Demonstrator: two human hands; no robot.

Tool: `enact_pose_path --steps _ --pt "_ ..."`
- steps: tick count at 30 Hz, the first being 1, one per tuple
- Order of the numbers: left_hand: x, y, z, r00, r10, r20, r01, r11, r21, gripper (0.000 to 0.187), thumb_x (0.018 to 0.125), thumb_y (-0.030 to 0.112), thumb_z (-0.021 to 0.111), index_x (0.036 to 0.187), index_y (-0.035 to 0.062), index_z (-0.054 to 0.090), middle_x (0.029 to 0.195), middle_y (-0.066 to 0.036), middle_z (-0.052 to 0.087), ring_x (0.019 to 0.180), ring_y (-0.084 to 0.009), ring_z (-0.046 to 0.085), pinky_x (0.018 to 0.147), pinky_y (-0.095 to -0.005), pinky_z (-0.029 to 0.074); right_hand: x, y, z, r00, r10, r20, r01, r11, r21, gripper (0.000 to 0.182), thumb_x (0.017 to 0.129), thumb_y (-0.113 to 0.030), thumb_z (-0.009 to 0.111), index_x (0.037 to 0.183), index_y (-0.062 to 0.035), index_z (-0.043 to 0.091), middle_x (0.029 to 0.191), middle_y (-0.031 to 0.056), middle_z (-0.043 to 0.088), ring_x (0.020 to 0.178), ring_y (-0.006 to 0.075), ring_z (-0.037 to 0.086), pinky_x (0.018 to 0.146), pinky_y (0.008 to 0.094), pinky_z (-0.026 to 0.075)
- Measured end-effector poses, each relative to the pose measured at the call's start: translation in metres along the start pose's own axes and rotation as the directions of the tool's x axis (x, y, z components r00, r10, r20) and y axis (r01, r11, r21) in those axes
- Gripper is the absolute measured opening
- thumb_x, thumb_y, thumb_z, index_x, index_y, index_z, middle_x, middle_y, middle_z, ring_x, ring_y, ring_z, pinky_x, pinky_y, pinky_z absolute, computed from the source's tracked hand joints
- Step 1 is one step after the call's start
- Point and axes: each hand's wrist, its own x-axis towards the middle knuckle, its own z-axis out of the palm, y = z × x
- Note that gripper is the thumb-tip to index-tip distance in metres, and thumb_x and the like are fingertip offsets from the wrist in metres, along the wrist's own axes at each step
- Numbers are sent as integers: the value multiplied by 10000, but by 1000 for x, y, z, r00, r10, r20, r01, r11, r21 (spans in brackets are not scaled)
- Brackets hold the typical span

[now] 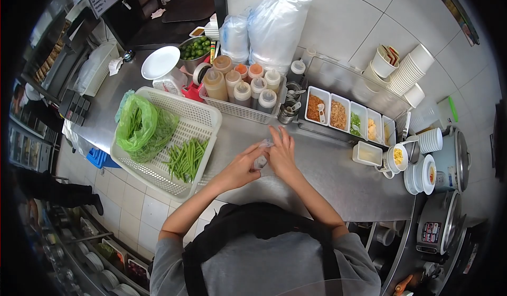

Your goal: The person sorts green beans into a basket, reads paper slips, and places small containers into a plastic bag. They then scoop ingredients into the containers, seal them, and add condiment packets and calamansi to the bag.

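Observation:
Over the steel counter, my left hand (240,168) has its fingers closed on one side of a small clear plastic bag (260,162). My right hand (282,151) is at the bag's other side, its thumb and lower fingers on the plastic while the index and middle fingers point up. Something pale shows inside the bag; I cannot make out what. To the left, a white perforated basket (212,121) holds a green plastic bag (136,132) of greens and loose green beans (187,160).
Squeeze bottles (242,91) stand in a crate behind my hands. A topping tray (338,111), a small container (367,153), cups and bowls (417,174) line the right. A scale (170,82) stands at the back left. Another person's leg (68,193) shows far left.

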Motion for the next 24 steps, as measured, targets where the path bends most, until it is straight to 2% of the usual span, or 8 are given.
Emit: enact_pose_path --steps 3,6,7,10,11,14,18,24 --pt "-1 2 -2 998 54 -44 -52 998 41 726 687 -48 597 1364 15 343 1386 -174 365 663 -163 516 645 -279 491 2 3 -9 1000 2 6 -1 998 -66 147 715 -182 695 834 -97 713 1354 135 385 1279 368 272 995 529 248" --pt "-4 11 -11 997 45 -62 -42 998 47 729 684 -63 596 1365 32 353 1378 -184 370 675 -160 518 650 -269 495 9 10 -51 996 -84 -26 88 979 183 132 735 -185 680 828 -94 704 1313 118 428 1269 353 293 994 503 259" --pt "-5 15 -15 997 31 -66 -27 998 58 699 694 -56 589 1351 23 365 1357 -192 390 672 -186 543 645 -283 493 15 8 -86 990 -100 -95 119 965 235 108 775 -127 632 850 -73 688 1183 141 534 1150 333 450 934 447 358" --pt "-9 11 -17 997 31 -64 -27 998 57 650 718 -34 591 1333 16 386 1320 -201 430 643 -203 546 628 -292 485 46 58 -138 951 155 -267 -3 870 493 174 819 -35 569 968 -40 657 1047 134 610 975 279 570 844 353 436" --pt "-9 10 -18 997 37 -67 -33 998 54 641 726 -26 596 1331 17 391 1312 -202 441 631 -200 536 622 -289 482 62 95 -147 844 49 -535 77 975 210 219 833 28 505 1003 -22 634 934 154 636 821 273 609 744 305 470" --pt "-11 14 -21 999 25 -47 -19 991 134 612 752 6 613 1327 25 404 1287 -203 467 624 -193 539 617 -290 480 102 191 -198 610 111 -785 -78 994 80 298 818 41 467 1068 -27 613 1037 164 622 920 309 600 802 343 470" --pt "-7 15 -23 998 64 -17 -60 984 167 570 780 57 623 1313 32 422 1286 -200 473 627 -216 557 620 -303 488 130 289 -224 626 -41 -779 -480 767 -426 380 782 -12 488 1146 -72 582 1203 73 556 1085 289 517 841 412 454" --pt "-5 13 -22 997 78 -17 -73 979 191 522 818 115 598 1305 33 430 1276 -204 475 674 -254 608 657 -340 505 142 299 -247 685 -43 -727 -539 641 -546 159 786 -101 534 931 -76 595 979 58 571 942 251 544 717 411 469"
